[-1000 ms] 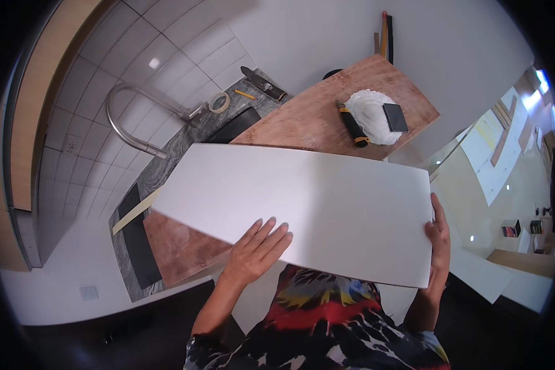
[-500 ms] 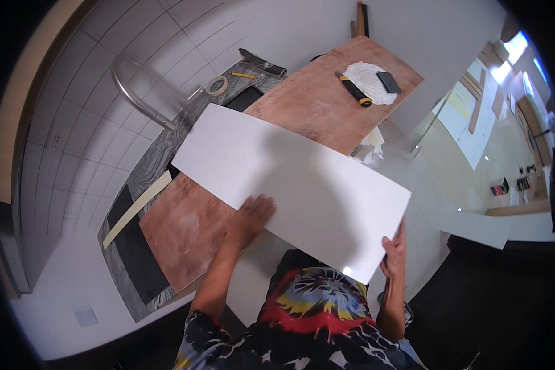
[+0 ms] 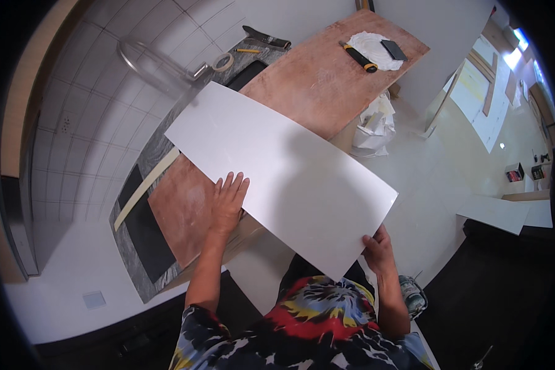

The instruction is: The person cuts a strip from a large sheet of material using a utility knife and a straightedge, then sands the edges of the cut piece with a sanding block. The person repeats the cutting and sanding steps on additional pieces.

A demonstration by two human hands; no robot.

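Wooden worktop (image 3: 314, 86) is lying under a large white panel (image 3: 283, 172). Left hand (image 3: 228, 202) is pressing flat on it, fingers spread; right hand (image 3: 379, 250) is pinching its near edge

Glossy white panel (image 3: 283, 179), perhaps ceramic, over matt wooden board (image 3: 327, 80)

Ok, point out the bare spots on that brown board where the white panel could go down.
Bare stretch of the brown board lies between the white panel and the white cloth. The far end is crowded: cloth, utility knife, dark block. The left hand rests on the panel's near edge.
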